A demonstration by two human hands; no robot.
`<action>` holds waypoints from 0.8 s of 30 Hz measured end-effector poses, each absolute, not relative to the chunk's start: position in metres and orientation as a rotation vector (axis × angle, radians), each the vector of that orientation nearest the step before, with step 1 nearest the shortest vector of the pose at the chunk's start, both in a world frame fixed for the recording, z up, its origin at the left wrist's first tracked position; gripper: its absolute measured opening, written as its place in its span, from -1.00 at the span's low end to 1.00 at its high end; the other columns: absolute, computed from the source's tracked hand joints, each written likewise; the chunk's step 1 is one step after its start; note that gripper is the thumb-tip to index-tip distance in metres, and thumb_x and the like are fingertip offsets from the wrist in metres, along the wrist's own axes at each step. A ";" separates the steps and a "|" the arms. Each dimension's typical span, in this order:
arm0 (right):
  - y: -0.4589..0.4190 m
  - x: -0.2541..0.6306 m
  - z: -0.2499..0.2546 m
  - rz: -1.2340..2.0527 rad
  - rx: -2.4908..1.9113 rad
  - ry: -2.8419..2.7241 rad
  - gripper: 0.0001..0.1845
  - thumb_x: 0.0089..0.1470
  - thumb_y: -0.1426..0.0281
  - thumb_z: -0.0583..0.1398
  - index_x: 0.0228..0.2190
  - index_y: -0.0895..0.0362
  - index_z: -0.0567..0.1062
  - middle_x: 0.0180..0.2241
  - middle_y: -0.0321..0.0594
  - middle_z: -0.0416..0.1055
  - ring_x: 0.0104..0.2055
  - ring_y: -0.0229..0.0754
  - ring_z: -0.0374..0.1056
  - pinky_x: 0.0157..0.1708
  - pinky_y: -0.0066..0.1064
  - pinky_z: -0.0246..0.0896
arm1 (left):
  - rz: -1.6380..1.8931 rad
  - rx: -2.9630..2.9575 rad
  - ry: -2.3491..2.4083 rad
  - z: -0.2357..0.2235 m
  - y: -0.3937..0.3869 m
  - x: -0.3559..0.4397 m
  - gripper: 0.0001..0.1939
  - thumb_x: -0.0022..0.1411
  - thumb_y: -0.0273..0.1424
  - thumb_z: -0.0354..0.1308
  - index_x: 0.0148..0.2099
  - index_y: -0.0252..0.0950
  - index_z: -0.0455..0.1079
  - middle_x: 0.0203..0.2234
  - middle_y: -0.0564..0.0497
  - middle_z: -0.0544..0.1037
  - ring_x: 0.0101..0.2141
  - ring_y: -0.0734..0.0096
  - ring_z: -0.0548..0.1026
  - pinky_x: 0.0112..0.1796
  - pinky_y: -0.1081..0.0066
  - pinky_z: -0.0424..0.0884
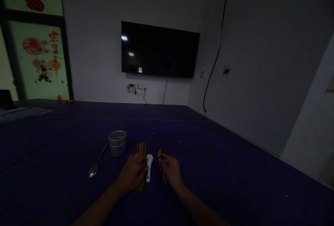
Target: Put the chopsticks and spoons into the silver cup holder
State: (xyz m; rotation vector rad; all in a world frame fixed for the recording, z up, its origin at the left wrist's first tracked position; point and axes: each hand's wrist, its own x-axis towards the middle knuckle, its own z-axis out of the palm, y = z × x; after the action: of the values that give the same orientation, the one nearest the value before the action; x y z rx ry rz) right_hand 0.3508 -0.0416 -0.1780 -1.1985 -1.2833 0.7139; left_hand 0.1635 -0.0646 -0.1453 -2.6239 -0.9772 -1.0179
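A bundle of several wooden chopsticks (pixel 141 147) lies lengthwise on the dark blue surface, its middle hidden under my left hand (pixel 133 171). The fingers of that hand are curled closed, with the tips beside a white soup spoon (pixel 149 170); what they grip, if anything, is hidden. To the right of this spoon, my right hand (pixel 171 171) is closed around a metal spoon (pixel 160 153). Its dull bowl end shows beyond the fingers, and part of its handle shows below them. A perforated metal cup (pixel 117 144) stands upright beyond my left hand.
Left of the cup lies a long-handled metal spoon (pixel 94 170). Small white scraps (pixel 179 141) dot the blue surface (pixel 221 170). A black cable (pixel 215 62) hangs down the right wall. Orange objects (pixel 69 101) and a plastic sheet (pixel 23 114) lie at the far left.
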 end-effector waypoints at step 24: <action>-0.051 0.346 -0.169 0.578 -1.205 -1.566 -0.74 -0.05 0.50 0.11 -0.33 0.15 0.57 -0.29 -0.12 0.52 -0.27 -0.10 0.45 -0.21 -0.32 0.30 | -0.965 -2.641 -1.039 -0.147 -0.064 0.161 -0.75 0.21 -0.42 -0.02 -0.13 -0.24 0.45 -0.11 -0.06 0.49 -0.07 0.28 0.40 -0.09 0.21 0.34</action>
State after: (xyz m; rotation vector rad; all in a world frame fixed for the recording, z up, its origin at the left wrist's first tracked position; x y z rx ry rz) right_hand 0.3463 -0.0508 -0.1694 -1.2049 -1.5662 0.5780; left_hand 0.1613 -0.0643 -0.1470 -2.6406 -1.0394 -0.9652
